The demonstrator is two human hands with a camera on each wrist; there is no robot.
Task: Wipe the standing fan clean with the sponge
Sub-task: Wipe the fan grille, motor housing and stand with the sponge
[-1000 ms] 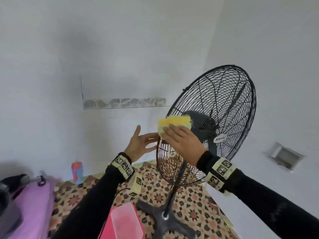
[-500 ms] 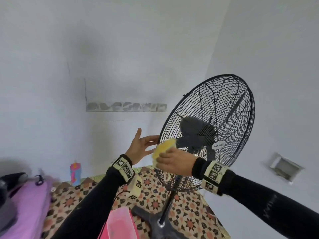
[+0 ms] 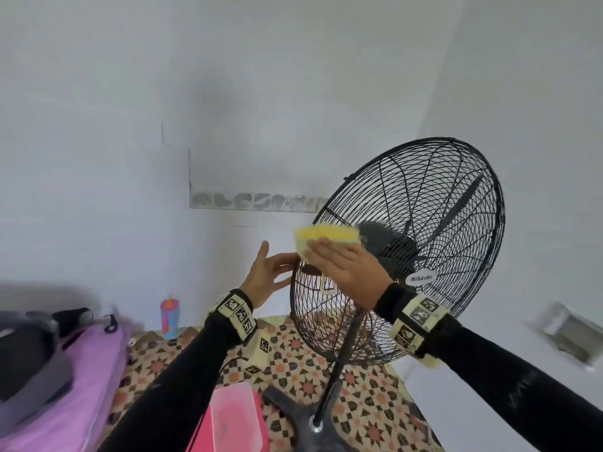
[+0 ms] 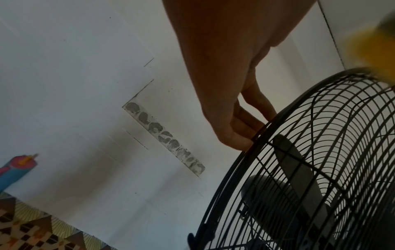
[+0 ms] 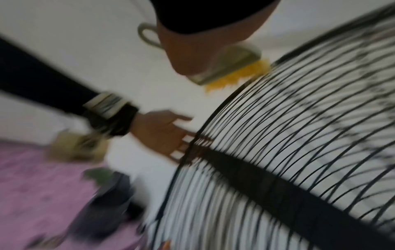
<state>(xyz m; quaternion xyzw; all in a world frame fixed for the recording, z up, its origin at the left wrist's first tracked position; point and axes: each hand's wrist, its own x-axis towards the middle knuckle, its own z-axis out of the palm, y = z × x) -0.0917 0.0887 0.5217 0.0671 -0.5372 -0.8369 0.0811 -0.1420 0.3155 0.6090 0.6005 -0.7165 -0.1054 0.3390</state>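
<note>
Fan cleaning is under way on the wire guard (image 3: 424,243) of the standing fan (image 3: 342,363), which stands on a patterned floor (image 3: 368,415) in a corner of white walls. Well off to the left of all the fingers lie a purple cover (image 3: 65,380) and a blue and pink bottle (image 3: 169,316) by the wall; below the wrists sits a pink tub (image 3: 235,415).

The left hand (image 3: 264,278) has its fingers (image 4: 252,125) loosely spread and only slightly bent, their tips resting against the guard's outer rim while the thumb points up, clear of it. That looks like a bracing touch rather than a grip, probably to stop the head swinging under the wiping pressure.

Just right of those fingertips, the right hand (image 3: 346,272) lies flat with its fingers straight and close together on top of the yellow sponge (image 3: 326,238), pressing it onto the guard near the upper left rim. The sponge's fuzzy yellow face (image 5: 237,79) meets the wires; the flat palm likely spreads pressure so it rides over the ribs instead of snagging. Beyond the fingertips, to the right, are the dark motor housing and the badge (image 3: 421,278) at the guard's centre, with most of the guard beyond them.
</note>
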